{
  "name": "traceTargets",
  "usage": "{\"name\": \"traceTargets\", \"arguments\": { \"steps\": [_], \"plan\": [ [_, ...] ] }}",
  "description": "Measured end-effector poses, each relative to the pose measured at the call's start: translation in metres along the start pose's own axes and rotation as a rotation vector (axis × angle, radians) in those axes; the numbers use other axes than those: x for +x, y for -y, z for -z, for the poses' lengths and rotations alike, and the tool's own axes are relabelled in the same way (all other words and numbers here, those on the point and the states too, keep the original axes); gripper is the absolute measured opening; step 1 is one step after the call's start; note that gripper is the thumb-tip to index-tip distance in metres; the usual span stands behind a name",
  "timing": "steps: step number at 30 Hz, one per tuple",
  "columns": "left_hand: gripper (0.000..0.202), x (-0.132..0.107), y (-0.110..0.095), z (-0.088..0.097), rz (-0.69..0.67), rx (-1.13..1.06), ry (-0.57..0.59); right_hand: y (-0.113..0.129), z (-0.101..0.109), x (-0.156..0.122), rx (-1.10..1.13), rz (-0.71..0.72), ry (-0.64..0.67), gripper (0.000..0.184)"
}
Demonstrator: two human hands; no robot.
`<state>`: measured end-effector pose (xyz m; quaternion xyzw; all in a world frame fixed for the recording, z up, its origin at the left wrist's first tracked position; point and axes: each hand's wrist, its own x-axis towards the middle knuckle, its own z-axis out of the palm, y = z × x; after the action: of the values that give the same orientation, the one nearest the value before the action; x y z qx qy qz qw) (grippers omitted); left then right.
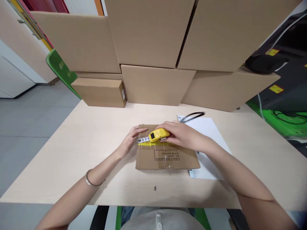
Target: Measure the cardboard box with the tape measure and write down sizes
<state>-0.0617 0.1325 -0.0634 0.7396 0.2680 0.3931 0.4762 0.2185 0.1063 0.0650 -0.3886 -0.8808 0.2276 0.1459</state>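
The right hand [184, 135] is closed around a yellow tape measure [158, 134] and holds its case on top of a flat cardboard box [166, 155]. The left hand [130, 139] is at the left end of the box, its fingers curled over the tip of the tape blade [143, 139]; it seems to pinch the tip against the box edge, but the exact grip is hard to see. Only a short piece of blade is pulled out, and it lies across the top of the box.

The box rests near the middle of the pale wooden surface [83, 143], partly over a white sheet of paper [208, 134]. It has a printed label and clear tape on the lid.

I judge the box is light and quite stiff, so it may slide on the smooth surface if pushed from the side; pressing down on its top or holding its two short edges is safest. The blade is thin, springy metal and will snap back if released, so its hooked tip is the right place to hold.

Behind, larger cardboard boxes [153, 38] are stacked like a wall, and a black pen [193, 115] lies at the paper's far edge.
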Motion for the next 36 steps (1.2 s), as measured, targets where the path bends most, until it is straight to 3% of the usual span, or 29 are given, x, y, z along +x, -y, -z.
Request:
{"name": "traceTargets", "arguments": {
  "steps": [3, 5, 8, 12, 14, 16, 20, 22, 24, 28, 31, 36],
  "plan": [
    [0.080, 0.000, -0.011, 0.002, -0.055, 0.032, 0.095, 0.003, -0.009, 0.015, -0.078, 0.072, -0.027, 0.020],
    [0.080, 0.001, -0.020, 0.003, -0.060, 0.096, 0.176, 0.001, -0.012, 0.016, 0.001, 0.079, -0.042, 0.021],
    [0.082, 0.001, -0.030, 0.004, -0.041, 0.144, 0.228, -0.009, -0.011, 0.006, 0.306, 0.005, -0.117, 0.029],
    [0.073, 0.001, -0.038, 0.003, -0.002, 0.173, 0.239, -0.030, -0.004, -0.015, 0.763, -0.110, -0.401, 0.043],
    [0.068, 0.001, -0.040, 0.004, 0.001, 0.198, 0.236, -0.039, 0.001, -0.029, 0.888, -0.133, -0.485, 0.046],
    [0.063, 0.001, -0.041, 0.006, -0.002, 0.263, 0.225, -0.044, 0.008, -0.045, 0.883, -0.150, -0.532, 0.044],
    [0.053, -0.001, -0.056, 0.007, -0.069, 0.584, 0.162, -0.041, 0.026, -0.081, 0.654, -0.109, -0.540, 0.031],
    [0.052, -0.002, -0.072, 0.000, -0.152, 0.731, 0.109, -0.035, 0.034, -0.096, 0.574, -0.046, -0.511, 0.021],
    [0.055, -0.003, -0.091, -0.013, -0.289, 0.763, 0.120, -0.026, 0.036, -0.105, 0.556, 0.033, -0.398, 0.014],
    [0.047, -0.007, -0.115, -0.049, -0.578, 0.689, 0.358, -0.003, 0.024, -0.096, 0.607, 0.160, 0.001, 0.012],
    [0.036, -0.010, -0.113, -0.071, -0.565, 0.768, 0.459, 0.009, 0.010, -0.078, 0.589, 0.205, 0.194, 0.028],
    [0.035, -0.012, -0.103, -0.076, -0.564, 0.812, 0.486, 0.002, 0.006, -0.064, 0.523, 0.221, 0.256, 0.043]
  ]
}}
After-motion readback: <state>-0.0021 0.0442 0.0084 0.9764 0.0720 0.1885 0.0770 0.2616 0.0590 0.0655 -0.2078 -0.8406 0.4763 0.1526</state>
